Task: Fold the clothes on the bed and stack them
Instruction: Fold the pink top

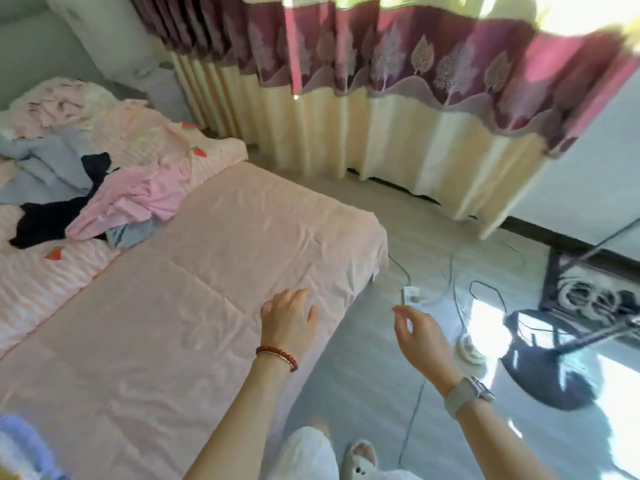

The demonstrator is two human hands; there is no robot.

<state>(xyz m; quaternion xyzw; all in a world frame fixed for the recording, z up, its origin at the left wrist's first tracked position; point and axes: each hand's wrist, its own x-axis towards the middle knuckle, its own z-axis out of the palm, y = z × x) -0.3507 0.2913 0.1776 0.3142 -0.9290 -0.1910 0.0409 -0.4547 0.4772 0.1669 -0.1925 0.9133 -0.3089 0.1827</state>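
both hands empty: left hand [289, 315] flat on the bed [207, 237], right hand [420, 336] relaxed over floor. clothes pile [86, 188] lies well apart; soft, light, limp; pinch at seams.

Two bare forearms, no sleeves in view. Left hand [289, 317]: bracelet [277, 353] of dark red beads at wrist, thin metallic band running alongside beads. Right hand [420, 336]: smartwatch [467, 396] at wrist, wide pale grey strap, silver-edged case on outer side. Lower frame edge: white trouser leg [308, 455], fabric loose and light. Beside it, pale slipper [362, 459] with small dark dots like animal face; details blurred.
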